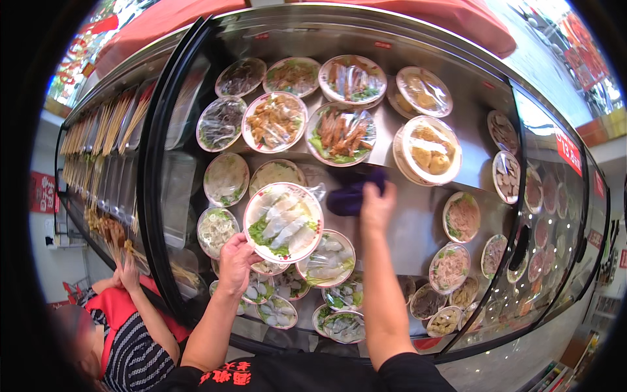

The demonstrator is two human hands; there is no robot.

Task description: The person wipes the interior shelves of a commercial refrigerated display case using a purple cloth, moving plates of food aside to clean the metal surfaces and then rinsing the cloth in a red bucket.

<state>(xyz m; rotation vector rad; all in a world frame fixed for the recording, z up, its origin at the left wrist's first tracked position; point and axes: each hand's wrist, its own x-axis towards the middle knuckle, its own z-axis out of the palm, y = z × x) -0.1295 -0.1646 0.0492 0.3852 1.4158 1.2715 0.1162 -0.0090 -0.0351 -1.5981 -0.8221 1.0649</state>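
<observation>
My left hand [236, 262] grips the near rim of a round plate [283, 222] of white sliced food on green leaves, wrapped in clear film, and holds it lifted above the other plates. My right hand [377, 208] presses a dark blue cloth [353, 195] against the bare steel shelf [418, 228] of the display case, just right of the lifted plate. Both forearms reach in from the bottom edge, over the front rows of plates.
Several film-wrapped plates of meat, seafood and vegetables fill the stepped shelves, such as one with brown strips [341, 134] and one with yellow pieces [431, 150]. Skewers [111, 124] fill the case section at left. Another person [111, 340] bends at lower left.
</observation>
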